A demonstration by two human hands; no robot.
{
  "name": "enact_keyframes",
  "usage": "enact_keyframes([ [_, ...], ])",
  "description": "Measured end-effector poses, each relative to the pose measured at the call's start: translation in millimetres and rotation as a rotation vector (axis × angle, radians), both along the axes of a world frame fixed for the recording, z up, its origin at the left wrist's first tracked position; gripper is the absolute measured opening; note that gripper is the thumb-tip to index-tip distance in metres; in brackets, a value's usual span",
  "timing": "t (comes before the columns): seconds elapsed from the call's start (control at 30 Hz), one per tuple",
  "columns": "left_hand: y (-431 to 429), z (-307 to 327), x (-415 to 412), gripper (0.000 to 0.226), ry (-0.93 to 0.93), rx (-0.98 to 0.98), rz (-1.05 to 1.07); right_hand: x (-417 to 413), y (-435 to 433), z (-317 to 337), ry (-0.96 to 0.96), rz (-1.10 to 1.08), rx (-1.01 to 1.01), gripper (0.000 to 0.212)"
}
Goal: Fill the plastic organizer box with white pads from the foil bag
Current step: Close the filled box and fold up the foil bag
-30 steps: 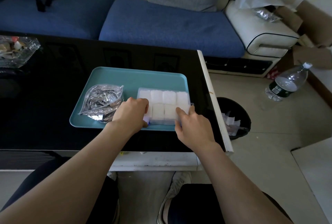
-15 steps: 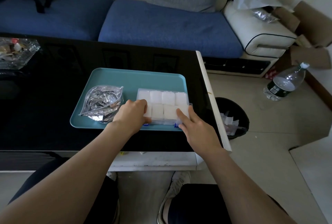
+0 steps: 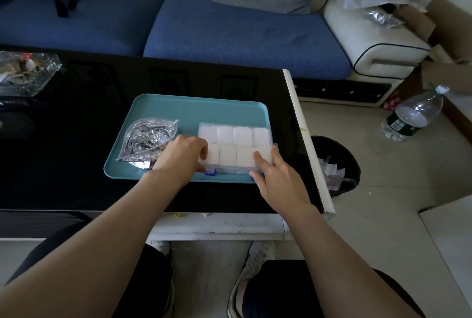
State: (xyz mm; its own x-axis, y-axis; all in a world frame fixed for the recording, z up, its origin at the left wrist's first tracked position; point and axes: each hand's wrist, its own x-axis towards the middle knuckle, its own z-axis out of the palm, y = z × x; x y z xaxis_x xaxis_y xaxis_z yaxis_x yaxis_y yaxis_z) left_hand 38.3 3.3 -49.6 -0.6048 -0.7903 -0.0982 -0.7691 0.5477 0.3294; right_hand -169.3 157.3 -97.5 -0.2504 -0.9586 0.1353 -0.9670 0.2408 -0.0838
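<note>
The plastic organizer box (image 3: 235,136) is a clear, shallow, rectangular case. It sits in the near right corner of the teal tray (image 3: 194,111), and its long axis runs left to right along the tray's near edge. A small blue latch (image 3: 210,171) shows on its near side. Every compartment I can see holds white pads (image 3: 224,134): four side by side in the far row and more in the near row, which the hands partly cover.

The left hand (image 3: 181,156) has its fingers curled round the box's left end at the near corner. The right hand (image 3: 278,177) holds the near right corner, with its forefinger lying flat on top, its thumb against the near side and its other fingers wrapped round the right end.

The foil bag (image 3: 146,140) lies on the left half of the tray, just beside the left hand. It is silver, crumpled and flattened, and I cannot tell what is inside it.

The tray rests near the right end of a glossy black table (image 3: 76,139). A glass dish (image 3: 25,72) of odds and ends stands at the table's far left edge. On the floor to the right are a dark bin (image 3: 334,164) holding crumpled paper and a tilted water bottle (image 3: 413,116).
</note>
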Motion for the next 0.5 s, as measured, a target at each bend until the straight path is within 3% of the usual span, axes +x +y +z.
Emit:
enact_keyframes([
  [0.17,10,1,-8,0.036,-0.118,-0.046,-0.006,4,0,3,0.012,-0.027,0.014,0.061],
  [0.5,22,-8,-23,0.058,-0.108,-0.084,0.056,21,-14,8,-0.145,-0.169,-0.048,0.047],
])
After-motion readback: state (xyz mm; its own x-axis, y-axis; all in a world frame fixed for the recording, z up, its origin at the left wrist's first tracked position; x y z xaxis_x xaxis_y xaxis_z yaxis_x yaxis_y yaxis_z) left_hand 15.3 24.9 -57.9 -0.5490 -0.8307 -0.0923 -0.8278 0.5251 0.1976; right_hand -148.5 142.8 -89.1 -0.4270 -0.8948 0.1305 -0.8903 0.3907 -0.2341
